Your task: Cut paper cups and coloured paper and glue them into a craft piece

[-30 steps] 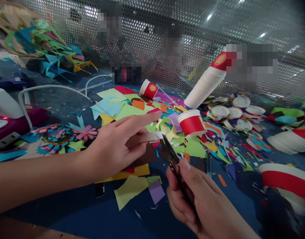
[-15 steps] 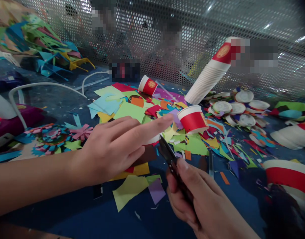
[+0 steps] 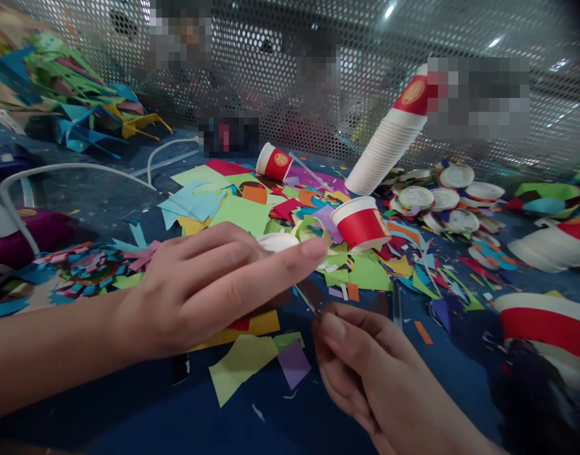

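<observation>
My left hand (image 3: 195,291) is palm down over the paper scraps, fingers stretched out and its index finger pointing right. Its thumb is hidden. In my right hand (image 3: 361,360), closed fingers grip a small knife (image 3: 307,298) with a thin blade, seen almost edge-on. The blade's tip goes up behind or under my left index finger; whether they touch, I cannot tell. Just behind my left fingers shows a white round rim (image 3: 277,242), partly covered. A red and white paper cup (image 3: 361,224) stands tilted a little beyond my fingertips.
A tall leaning stack of paper cups (image 3: 387,151) rises before a perforated metal screen (image 3: 271,76). Cut cup bottoms (image 3: 444,199) are heaped to its right. A white cable (image 3: 76,165) arches at left. Yellow-green paper (image 3: 242,366) lies in front. A large cup (image 3: 546,328) is at right.
My left hand has lowered slightly, uncovering more of the white rim. My right hand has turned the knife, whose blade showed broad and dark before and shows thin now. The view has shifted slightly.
</observation>
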`<state>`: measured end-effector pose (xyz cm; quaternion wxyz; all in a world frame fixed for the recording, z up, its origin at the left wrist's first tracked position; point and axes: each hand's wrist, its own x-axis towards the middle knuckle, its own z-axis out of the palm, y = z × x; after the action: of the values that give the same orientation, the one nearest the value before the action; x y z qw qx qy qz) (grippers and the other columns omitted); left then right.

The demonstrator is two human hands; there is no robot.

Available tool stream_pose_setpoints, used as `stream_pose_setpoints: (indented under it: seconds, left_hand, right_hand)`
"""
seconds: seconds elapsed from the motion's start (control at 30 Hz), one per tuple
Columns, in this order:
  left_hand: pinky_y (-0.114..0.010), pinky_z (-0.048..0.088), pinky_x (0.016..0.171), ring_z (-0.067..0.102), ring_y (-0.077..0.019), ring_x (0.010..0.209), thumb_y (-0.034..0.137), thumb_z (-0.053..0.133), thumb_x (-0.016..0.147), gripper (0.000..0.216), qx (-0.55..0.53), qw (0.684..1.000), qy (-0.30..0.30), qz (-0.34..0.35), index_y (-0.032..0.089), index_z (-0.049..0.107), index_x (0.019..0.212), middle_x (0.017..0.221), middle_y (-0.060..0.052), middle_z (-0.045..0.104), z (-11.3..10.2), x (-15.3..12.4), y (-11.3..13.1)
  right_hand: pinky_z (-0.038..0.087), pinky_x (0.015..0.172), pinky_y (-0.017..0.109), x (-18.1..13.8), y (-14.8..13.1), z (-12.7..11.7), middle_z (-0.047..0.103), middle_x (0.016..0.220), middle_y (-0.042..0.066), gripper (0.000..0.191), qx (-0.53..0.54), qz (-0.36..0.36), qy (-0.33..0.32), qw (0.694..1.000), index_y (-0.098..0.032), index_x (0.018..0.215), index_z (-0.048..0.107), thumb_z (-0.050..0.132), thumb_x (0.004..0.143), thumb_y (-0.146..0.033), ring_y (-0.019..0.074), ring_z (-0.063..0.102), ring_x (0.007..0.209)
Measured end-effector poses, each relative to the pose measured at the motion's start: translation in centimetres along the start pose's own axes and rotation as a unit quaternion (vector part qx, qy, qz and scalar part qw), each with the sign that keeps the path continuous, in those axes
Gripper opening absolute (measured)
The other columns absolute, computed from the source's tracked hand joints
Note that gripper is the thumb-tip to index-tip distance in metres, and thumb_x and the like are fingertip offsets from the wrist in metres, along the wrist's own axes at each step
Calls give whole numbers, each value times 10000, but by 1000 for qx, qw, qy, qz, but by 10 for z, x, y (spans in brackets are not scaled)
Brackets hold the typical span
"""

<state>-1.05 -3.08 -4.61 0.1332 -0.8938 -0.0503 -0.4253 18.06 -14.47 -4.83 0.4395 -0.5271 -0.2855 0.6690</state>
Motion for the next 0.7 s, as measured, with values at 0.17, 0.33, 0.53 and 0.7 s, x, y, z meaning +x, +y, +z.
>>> stream_pose_setpoints:
  seconds: [0.17,0.33,0.53,0.7]
  left_hand:
    - [-301,528,745,639,-180,810,60,520,907,522,-59,992,-7,-109,131,454,1420,944,-55,724,5,-1,4]
    - [-293,557,795,686,-173,825,21,525,831,728,-103,982,13,-156,234,361,1507,1047,-25,734,5,-1,7]
    - [-221,538,891,672,-85,943,-20,567,830,728,-127,975,48,-174,252,372,1477,1273,16,678,2,-2,10]
    - [-191,531,873,636,-81,988,-80,568,815,713,-110,986,49,-119,166,312,1434,1340,-50,647,-1,4,8]
  right_hand:
    - [158,334,153,2,-1,-1,380,460,-117,459,-5,-13,-32,999,-189,701,543,836,656,-540,-2,213,346]
    - [228,345,147,1,-1,-1,417,416,-92,445,-7,10,-40,999,-191,692,562,763,730,-586,23,294,344]
    - [239,388,154,-3,1,-4,479,475,-59,544,1,30,-100,994,-168,766,668,737,684,-702,22,334,387]
    - [196,380,177,-3,6,-2,387,425,-89,522,18,-8,-99,995,-181,741,638,670,759,-702,28,251,364]
